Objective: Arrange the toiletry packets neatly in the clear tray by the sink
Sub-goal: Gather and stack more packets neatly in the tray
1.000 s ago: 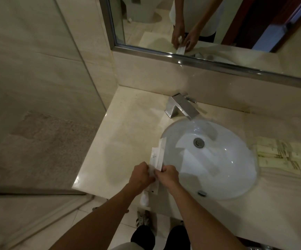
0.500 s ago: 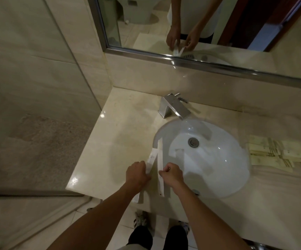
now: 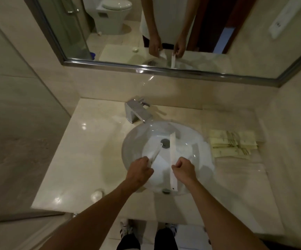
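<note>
A single head-worn camera views the scene from above, facing forward and steeply down. It stands close over the sink [image 3: 166,156] and countertop [image 3: 77,159], with both forearms entering from the bottom edge. The wide-angle lens bends straight edges. The mirror [image 3: 146,33] fills the upper frame. No second view exists.

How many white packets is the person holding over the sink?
2. One short packet in the left hand, angled up to the right; one long packet in the right hand, nearly upright. More packets could be hidden inside the hands.
</note>
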